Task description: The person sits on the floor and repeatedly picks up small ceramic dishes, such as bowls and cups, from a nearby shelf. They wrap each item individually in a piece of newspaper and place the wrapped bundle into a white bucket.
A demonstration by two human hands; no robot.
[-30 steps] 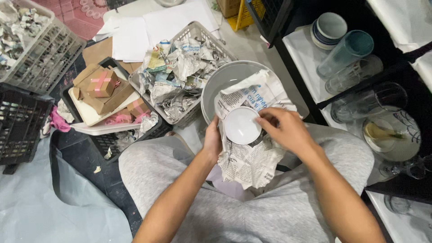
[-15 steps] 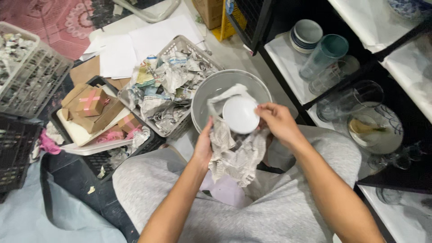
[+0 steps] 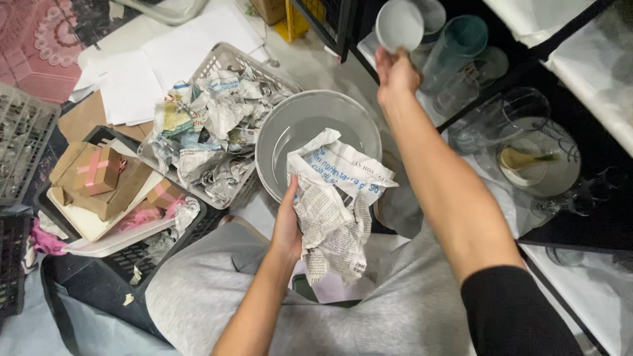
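A small white bowl is held up by the right hand, fingers pinched on its lower rim, arm stretched out toward the black shelf where a teal glass and other clear glassware are stacked. So the bowl is up in the air, just beside the shelf edge, well apart from the lap. Crumpled newspaper is gripped by the left hand, fingers curled around its left side, right over a big grey bowl. Just left of that, a grey basket is stuffed with more balled-up newspaper. Cardboard boxes are piled in a tray further left.
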